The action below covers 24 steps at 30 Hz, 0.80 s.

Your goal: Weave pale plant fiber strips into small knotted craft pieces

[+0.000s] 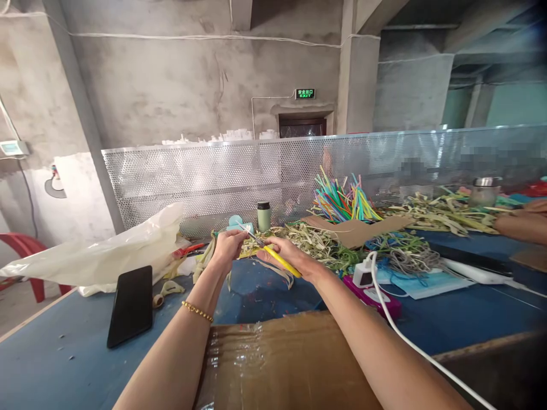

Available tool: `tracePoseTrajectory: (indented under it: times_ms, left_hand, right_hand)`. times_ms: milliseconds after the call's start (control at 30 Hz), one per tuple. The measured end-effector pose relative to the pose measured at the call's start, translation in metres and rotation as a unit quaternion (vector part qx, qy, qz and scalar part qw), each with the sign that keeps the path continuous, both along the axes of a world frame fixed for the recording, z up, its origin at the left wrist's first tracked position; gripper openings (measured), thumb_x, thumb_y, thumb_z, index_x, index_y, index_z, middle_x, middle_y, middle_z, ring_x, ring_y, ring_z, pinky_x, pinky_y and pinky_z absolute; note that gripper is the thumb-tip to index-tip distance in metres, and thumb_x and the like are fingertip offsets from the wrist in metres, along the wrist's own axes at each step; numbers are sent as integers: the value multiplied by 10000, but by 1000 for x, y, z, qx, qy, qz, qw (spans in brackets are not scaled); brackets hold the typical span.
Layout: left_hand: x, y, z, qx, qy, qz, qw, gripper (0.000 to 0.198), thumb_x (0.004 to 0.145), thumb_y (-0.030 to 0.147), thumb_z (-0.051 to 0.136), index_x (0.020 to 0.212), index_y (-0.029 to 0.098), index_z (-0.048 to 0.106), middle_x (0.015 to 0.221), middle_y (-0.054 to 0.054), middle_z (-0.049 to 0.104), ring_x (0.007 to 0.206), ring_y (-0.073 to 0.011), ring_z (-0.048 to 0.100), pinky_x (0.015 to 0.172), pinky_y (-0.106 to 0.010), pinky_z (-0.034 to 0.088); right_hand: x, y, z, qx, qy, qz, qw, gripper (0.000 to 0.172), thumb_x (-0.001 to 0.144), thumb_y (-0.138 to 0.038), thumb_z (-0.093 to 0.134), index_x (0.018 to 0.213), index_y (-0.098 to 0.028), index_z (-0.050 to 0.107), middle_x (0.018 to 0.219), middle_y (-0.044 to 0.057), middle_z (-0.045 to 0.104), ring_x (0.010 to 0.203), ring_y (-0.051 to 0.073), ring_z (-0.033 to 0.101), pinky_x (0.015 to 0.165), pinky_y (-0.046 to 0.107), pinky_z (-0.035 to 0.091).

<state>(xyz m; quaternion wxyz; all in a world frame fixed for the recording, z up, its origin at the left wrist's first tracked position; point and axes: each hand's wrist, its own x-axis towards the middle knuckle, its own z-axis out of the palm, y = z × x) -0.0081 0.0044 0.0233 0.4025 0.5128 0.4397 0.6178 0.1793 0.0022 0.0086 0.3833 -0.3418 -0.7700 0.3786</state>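
My right hand is closed around yellow-handled scissors. Their thin metal blades point up and left, towards my left hand. The fingers of that hand are pinched together beside the blade tips; whatever they hold is too small to make out. Pale green dried strips lie heaped just beyond and to the right of my hands. A few loose strips hang or lie below them on the blue table.
A cardboard sheet lies under my forearms. On the left are a black phone and clear plastic sheeting. Beyond stand a green bottle and colourful stems. A white cable crosses the right side; another person's arm shows there.
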Motion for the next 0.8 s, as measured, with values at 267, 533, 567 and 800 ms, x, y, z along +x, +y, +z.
tracePoseTrajectory:
  times_ms: [267, 533, 567, 800]
  left_hand:
    - [4, 1, -2, 3, 17, -8, 1000, 159, 643, 278, 661, 640, 122, 630, 412, 90, 313, 330, -28, 212, 389, -220, 93]
    - [2, 15, -10, -14, 53, -23, 998, 160, 656, 290, 666, 648, 138, 616, 429, 89, 323, 337, -33, 211, 386, -204, 116]
    - [4, 17, -12, -12, 56, -25, 998, 164, 655, 295, 668, 650, 141, 613, 430, 89, 328, 337, -34, 213, 384, -203, 122]
    - [30, 31, -25, 31, 88, -43, 995, 250, 681, 385, 687, 649, 149, 612, 430, 81, 365, 362, -50, 251, 401, -209, 155]
  right_hand:
    - [0, -6, 5, 38, -33, -53, 997, 488, 686, -533, 754, 970, -142, 681, 641, -46, 519, 549, 89, 446, 518, 207, 338]
    - [-5, 3, -9, 111, -69, -135, 982, 459, 679, -532, 740, 934, -150, 726, 754, 23, 665, 715, 163, 584, 600, 225, 382]
    - [-5, 1, -10, 120, -76, -152, 978, 448, 678, -528, 741, 926, -155, 727, 756, 28, 674, 714, 165, 590, 605, 227, 385]
    - [-4, -12, -15, 148, -142, -287, 936, 356, 722, -517, 700, 876, -198, 730, 771, 53, 709, 711, 190, 624, 616, 250, 389]
